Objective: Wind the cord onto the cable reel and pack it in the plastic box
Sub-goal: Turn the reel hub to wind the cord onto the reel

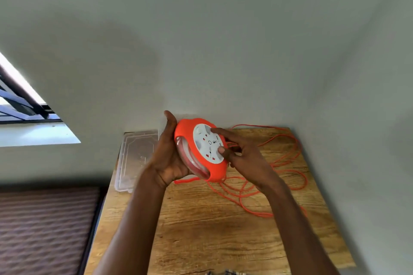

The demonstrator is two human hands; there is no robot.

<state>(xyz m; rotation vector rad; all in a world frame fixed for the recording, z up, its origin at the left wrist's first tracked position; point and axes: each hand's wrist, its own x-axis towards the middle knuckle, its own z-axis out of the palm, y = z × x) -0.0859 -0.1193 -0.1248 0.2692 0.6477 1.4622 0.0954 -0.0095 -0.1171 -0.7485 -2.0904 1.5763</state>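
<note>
The orange cable reel [200, 149] is held up above the wooden bench [201, 230], tilted so its white socket face [207, 143] looks up toward the camera. The left hand [166, 158] cups the reel's rim from the left, fingers curled round behind the housing and thumb up along the edge, so it is gripping the reel. The right hand [240, 152] lies across the socket face with its fingers bent onto the white disc and the thumb pressing near its lower edge; it looks set to turn the disc, though whether it pinches a winding knob I cannot tell.

Most of the orange cord [279, 163] lies unwound in loose loops on the bench to the right, with one strand running back under the reel. The clear plastic box [134, 158] sits at the bench's back left corner, just beside the left wrist, against the wall.

By its look the reel is hard moulded plastic, light enough for one hand yet smooth, so a grip wrapped round the rim seems safest, with the other hand free to crank the centre. The cord looks thin and limp; it will likely snag or kink where loops cross, so feeding it through the fingers under slight tension should help. The box looks thin-walled and light, apt to slide when the reel is set in
</note>
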